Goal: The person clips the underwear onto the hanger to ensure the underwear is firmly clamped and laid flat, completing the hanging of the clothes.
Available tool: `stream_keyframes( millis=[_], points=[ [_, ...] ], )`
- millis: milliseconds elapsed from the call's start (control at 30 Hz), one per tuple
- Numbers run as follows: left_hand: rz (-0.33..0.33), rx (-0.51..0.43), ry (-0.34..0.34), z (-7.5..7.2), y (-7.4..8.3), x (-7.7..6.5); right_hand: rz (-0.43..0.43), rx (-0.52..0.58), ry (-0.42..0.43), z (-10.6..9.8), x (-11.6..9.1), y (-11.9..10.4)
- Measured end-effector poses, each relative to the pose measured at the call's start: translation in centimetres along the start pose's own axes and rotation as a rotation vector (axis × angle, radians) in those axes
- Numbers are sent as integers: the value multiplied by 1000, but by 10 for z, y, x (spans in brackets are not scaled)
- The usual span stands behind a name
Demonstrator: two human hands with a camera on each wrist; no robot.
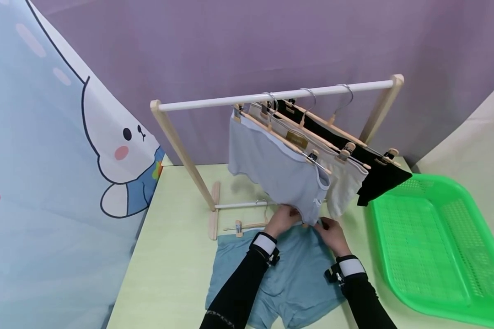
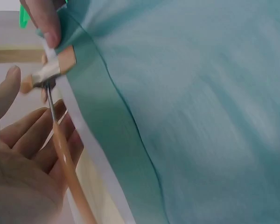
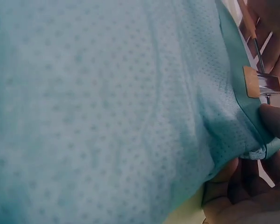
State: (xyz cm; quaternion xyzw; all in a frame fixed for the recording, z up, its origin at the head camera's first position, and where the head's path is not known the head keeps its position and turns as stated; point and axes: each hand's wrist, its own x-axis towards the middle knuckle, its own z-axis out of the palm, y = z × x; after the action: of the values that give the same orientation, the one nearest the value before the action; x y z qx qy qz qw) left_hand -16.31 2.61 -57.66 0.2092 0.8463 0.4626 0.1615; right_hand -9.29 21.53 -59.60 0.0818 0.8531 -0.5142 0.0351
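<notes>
Light blue-green shorts (image 1: 298, 274) lie at the front of the table with their waistband toward the rack. A wooden clip hanger (image 2: 67, 163) runs along the waistband, and its clip (image 3: 252, 83) sits over the waistband's edge. My left hand (image 1: 283, 221) is beside that clip; in the left wrist view its fingers reach behind the hanger, relaxed, with the thumb apart. My right hand (image 1: 333, 235) pinches the corner of the waistband just beyond the clip. Another clip (image 1: 239, 228) of the same hanger is at the shorts' left side.
A small rack with a white rail (image 1: 230, 100) stands behind the shorts. From it hang pale lavender shorts (image 1: 271, 160), a light grey garment (image 1: 343, 183) and a black garment (image 1: 378, 178) on clip hangers. To the right is a green plastic basket (image 1: 428, 304).
</notes>
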Motion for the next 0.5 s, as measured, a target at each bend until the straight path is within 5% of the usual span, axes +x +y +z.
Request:
stream_keyframes(
  millis=[267, 400, 500],
  points=[
    [-70, 1, 116, -32, -26, -35, -130, -174, 130, 9, -1, -1],
    [-54, 95, 235, -47, -37, -58, -257, -328, 225, 19, -5, -10],
    [-67, 162, 347, -58, -46, -78, -317, -292, 230, 32, -7, -20]
  ],
)
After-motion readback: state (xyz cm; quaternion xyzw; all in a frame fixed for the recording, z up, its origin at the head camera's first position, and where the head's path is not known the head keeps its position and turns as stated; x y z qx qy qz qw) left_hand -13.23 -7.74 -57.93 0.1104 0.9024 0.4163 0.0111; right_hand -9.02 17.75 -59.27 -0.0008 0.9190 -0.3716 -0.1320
